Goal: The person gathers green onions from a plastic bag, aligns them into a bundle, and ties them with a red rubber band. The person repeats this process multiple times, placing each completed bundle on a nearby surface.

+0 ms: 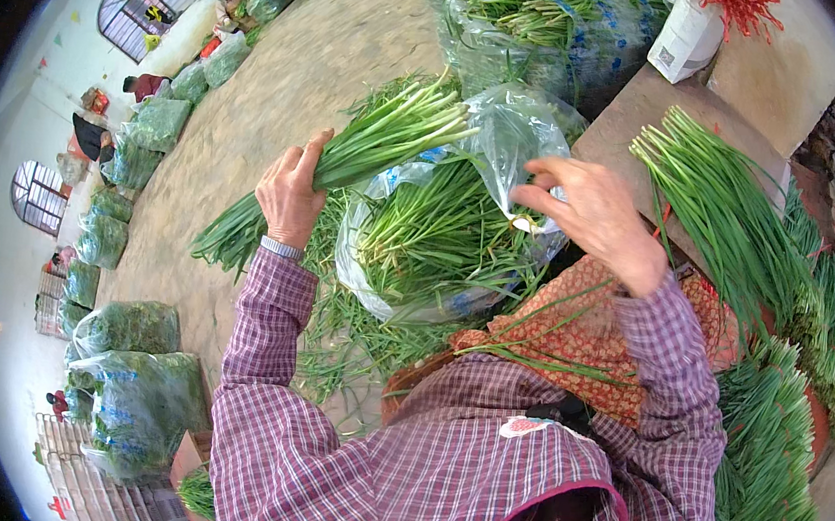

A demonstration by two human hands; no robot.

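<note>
My left hand (pixel 289 199) is closed around a bunch of garlic chives (pixel 400 127), its pale stem ends pointing up and to the right. The bunch's green tips hang out below the hand to the left. My right hand (pixel 592 209) is slightly blurred, with fingers apart and nothing seen in them, over the rim of a clear plastic bag (pixel 508 145). Inside that bag lie loose chives (pixel 435 232), below and between my hands. A second chive bunch (pixel 717 199) rests on a board (pixel 618 129) to the right.
A large plastic bag (pixel 526 67) packed with chives stands ahead. Loose leaves (pixel 350 337) litter the floor around the open bag. Tied chive bundles (pixel 760 459) are piled at my right. Red ties (pixel 740 5) hang over a white container (pixel 683 41). Farther left, people sit beside filled bags (pixel 155 122).
</note>
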